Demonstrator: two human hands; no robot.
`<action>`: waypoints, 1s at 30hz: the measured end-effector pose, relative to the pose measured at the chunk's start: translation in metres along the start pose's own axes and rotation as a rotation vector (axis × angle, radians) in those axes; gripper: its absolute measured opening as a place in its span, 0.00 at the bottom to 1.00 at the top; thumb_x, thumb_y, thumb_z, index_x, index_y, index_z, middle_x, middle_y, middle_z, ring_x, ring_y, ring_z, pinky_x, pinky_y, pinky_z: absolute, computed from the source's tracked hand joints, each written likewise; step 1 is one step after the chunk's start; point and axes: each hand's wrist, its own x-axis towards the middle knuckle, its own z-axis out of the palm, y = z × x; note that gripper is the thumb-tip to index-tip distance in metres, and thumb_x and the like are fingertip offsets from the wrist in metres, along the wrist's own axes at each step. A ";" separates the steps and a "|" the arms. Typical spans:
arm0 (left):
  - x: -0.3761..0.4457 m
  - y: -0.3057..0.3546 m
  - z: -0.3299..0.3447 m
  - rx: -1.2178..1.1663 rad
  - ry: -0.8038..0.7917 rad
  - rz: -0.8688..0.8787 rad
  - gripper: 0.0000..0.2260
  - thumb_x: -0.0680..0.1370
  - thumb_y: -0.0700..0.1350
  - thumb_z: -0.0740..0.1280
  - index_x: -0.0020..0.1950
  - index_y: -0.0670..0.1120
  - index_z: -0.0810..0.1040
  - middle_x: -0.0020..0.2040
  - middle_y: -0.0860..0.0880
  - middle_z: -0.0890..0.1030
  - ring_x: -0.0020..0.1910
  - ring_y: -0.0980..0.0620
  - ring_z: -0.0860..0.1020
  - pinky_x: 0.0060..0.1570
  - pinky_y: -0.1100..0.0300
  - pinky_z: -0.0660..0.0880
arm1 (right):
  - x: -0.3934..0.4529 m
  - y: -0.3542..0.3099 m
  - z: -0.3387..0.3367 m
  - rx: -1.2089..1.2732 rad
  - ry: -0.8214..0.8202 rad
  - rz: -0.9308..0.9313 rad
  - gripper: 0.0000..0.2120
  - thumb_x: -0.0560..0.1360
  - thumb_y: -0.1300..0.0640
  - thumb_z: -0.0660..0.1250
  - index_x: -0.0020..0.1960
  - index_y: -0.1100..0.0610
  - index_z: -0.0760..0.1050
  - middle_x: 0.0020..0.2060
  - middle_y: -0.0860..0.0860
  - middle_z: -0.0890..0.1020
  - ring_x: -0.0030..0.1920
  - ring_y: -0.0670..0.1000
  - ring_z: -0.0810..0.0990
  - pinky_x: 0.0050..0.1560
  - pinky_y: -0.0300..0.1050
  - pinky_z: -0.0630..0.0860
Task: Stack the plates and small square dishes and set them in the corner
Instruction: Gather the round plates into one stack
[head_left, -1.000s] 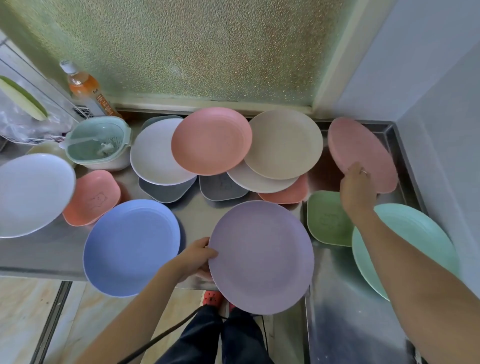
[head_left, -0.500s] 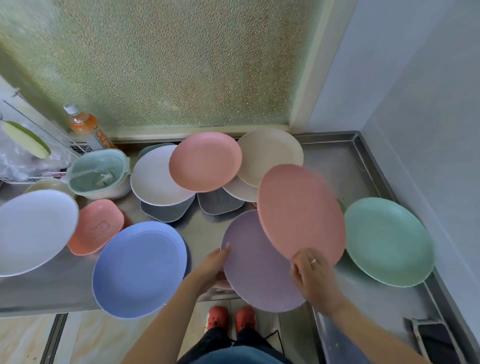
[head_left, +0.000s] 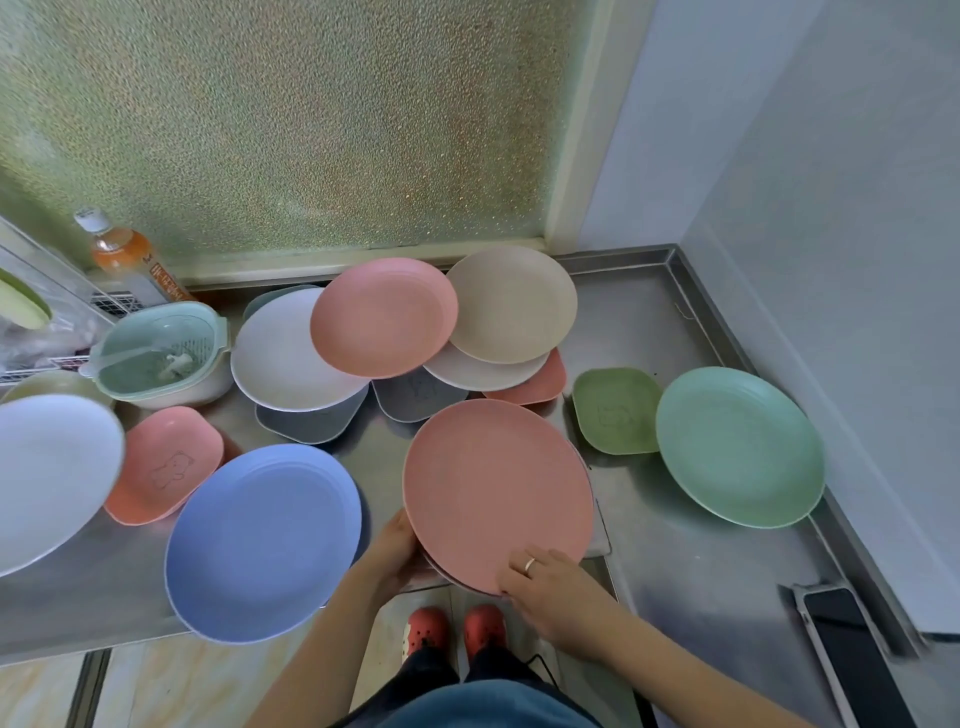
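A pink plate (head_left: 493, 488) lies on top of the purple plate, of which only a thin edge shows at the near rim. My left hand (head_left: 397, 551) grips the left edge of this pair. My right hand (head_left: 550, 577) rests with its fingers on the pink plate's near rim. Around them lie a blue plate (head_left: 262, 540), a green plate (head_left: 740, 444), a small green square dish (head_left: 615, 410) and a small pink square dish (head_left: 166, 462). Behind, a second pink plate (head_left: 382, 317), a beige plate (head_left: 511, 304) and a white plate (head_left: 283, 353) overlap grey square dishes (head_left: 311, 421).
The steel counter (head_left: 670, 535) ends in a raised rim at the back right corner (head_left: 670, 254). A phone (head_left: 852, 654) lies at the near right. A mint colander bowl (head_left: 161, 353), a drink bottle (head_left: 124, 254) and a large white plate (head_left: 47, 473) stand left.
My right hand carried the pink plate from the back right over to the purple plate and laid it flat on top. My left hand stayed on the purple plate's edge.
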 end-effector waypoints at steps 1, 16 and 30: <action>0.000 -0.001 -0.002 -0.012 0.004 -0.007 0.11 0.80 0.44 0.56 0.38 0.43 0.68 0.29 0.43 0.70 0.29 0.47 0.72 0.31 0.56 0.79 | 0.002 -0.002 -0.002 0.015 -0.009 0.000 0.05 0.76 0.60 0.59 0.51 0.54 0.69 0.50 0.52 0.75 0.49 0.53 0.72 0.49 0.48 0.72; -0.010 0.007 -0.019 0.142 0.136 0.027 0.13 0.80 0.51 0.55 0.59 0.45 0.70 0.53 0.40 0.79 0.49 0.39 0.81 0.46 0.43 0.81 | 0.031 0.008 -0.015 0.084 -0.161 -0.037 0.13 0.78 0.47 0.57 0.52 0.55 0.71 0.52 0.52 0.76 0.52 0.53 0.72 0.53 0.48 0.67; -0.011 0.000 -0.040 0.035 0.258 0.035 0.15 0.80 0.48 0.60 0.55 0.37 0.75 0.46 0.39 0.76 0.42 0.42 0.78 0.30 0.57 0.80 | 0.206 0.043 -0.104 0.151 0.129 0.205 0.32 0.75 0.69 0.56 0.75 0.53 0.53 0.69 0.55 0.68 0.60 0.58 0.74 0.52 0.52 0.73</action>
